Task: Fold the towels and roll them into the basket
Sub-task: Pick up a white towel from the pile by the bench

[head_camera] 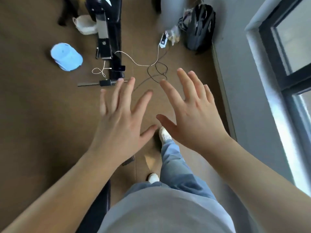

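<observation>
Left hand point(117, 125): fingers point(125, 96) straight and spread, thumb out to the side, back of the hand to the camera, nothing held. The fingertips are blurred. Right hand point(193, 118): fingers point(185, 86) likewise extended and fanned, thumb apart, nothing held. The two thumbs lie near each other without touching. Both bare forearms run out of frame at the lower corners.

Below the hands: grey shirt point(165, 214), blue jeans point(175, 165), one white shoe point(165, 134) partly covered by the right hand, and a second white shoe point(153, 177) mostly hidden by the shirt and jeans.

On the brown floor point(33, 115) beyond the fingertips: a looping white cable point(134, 62) and a thin black cable point(158, 71), both running towards a small white plug block point(163, 41). A black stand point(116, 39) rises out of the top edge. A light blue cap point(66, 57) sits to its left.

A white handled container point(84, 25), far from both hands at the top left, may be the basket; it is blurred and partly behind the stand, and its contents cannot be made out. A black backpack point(200, 27) leans at the grey wall point(244, 98). A window frame point(277, 64) is cut off at the right.
</observation>
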Motion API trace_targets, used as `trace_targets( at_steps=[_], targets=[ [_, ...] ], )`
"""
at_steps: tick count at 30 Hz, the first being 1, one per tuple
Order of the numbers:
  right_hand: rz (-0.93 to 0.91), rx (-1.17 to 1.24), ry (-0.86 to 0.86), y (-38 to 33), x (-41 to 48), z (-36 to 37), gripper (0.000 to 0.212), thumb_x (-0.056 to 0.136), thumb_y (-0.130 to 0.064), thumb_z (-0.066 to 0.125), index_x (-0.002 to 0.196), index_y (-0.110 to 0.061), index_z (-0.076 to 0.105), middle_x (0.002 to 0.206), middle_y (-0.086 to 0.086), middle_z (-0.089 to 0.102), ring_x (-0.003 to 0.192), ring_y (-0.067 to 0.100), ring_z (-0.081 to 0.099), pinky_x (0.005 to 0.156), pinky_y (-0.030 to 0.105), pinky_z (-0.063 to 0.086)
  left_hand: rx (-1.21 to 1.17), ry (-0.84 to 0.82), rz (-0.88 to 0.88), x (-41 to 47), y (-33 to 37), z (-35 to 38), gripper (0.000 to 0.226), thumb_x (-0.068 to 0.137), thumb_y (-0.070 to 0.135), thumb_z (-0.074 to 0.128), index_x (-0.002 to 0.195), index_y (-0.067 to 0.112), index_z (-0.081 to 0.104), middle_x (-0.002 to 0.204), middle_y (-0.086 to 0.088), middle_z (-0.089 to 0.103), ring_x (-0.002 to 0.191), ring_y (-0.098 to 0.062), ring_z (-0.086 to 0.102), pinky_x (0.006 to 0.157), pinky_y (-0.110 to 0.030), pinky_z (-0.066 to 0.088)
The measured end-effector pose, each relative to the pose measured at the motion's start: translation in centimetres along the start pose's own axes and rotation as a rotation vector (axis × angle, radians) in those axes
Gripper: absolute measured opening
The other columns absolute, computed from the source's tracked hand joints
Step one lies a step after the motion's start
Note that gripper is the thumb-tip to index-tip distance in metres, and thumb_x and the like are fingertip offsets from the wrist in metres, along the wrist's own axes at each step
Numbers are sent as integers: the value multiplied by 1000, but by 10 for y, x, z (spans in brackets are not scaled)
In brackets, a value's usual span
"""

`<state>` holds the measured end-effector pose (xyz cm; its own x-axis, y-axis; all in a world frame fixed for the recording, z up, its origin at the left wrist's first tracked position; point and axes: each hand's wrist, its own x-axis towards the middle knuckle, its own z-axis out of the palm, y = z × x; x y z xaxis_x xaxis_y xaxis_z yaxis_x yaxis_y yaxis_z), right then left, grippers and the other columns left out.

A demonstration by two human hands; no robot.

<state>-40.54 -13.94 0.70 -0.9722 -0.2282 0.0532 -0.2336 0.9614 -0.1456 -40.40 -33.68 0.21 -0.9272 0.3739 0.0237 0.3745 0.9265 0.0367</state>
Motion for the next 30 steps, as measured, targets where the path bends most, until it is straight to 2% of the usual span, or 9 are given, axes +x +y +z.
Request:
trace_targets(
  at_steps=[4, 8, 12, 16, 23, 30],
  targets=[
    [-172, 38, 29, 1, 82, -6, 83, 87, -61, 59, 157, -26, 30, 164, 18, 23, 150, 44, 22, 111, 67, 33, 57, 72, -168, 36, -39, -10, 84, 87, 64, 59, 156, 24, 34, 165, -21, 20, 153, -41, 17, 118, -67, 17],
    [-323, 79, 0, -8, 162, -13, 85, 86, -62, 59, 157, -26, 28, 165, 18, 21, 151, 45, 21, 112, 66, 33, 59, 76, -376, 65, -73, -18, 85, 87, 66, 57, 156, 23, 34, 165, -21, 18, 155, -39, 13, 120, -66, 13],
    [-495, 92, -21, -35, 230, -14, 86, 84, -63, 59, 156, -27, 30, 165, 16, 23, 151, 43, 22, 113, 65, 33, 29, 105, -564, 81, -108, -26, 84, 87, 68, 53, 155, 24, 33, 164, -20, 18, 155, -39, 12, 120, -67, 12],
    [-636, 94, -64, -79, 280, -4, 85, 88, -66, 55, 158, -29, 25, 166, 15, 19, 152, 42, 19, 115, 64, 30, 13, 123, -732, 79, -149, -28, 88, 83, 66, 62, 155, 25, 31, 164, -19, 17, 155, -40, 13, 119, -70, 13],
    [-819, 72, -91, -198, 363, 32, 88, 87, -72, 49, 159, -28, 27, 166, 16, 18, 152, 41, 19, 111, 65, 32, -27, 148, -925, 58, -266, -13, 96, 79, 66, 67, 158, 26, 28, 166, -16, 13, 156, -37, 7, 119, -69, 12],
    [-900, 83, -119, -369, 462, 79, 86, 88, -72, 51, 159, -30, 26, 167, 15, 17, 153, 39, 17, 111, 64, 32, -55, 158, -1043, 29, -446, -2, 96, 79, 67, 66, 157, 26, 28, 166, -16, 13, 156, -36, 7, 120, -68, 12]
  ],
)
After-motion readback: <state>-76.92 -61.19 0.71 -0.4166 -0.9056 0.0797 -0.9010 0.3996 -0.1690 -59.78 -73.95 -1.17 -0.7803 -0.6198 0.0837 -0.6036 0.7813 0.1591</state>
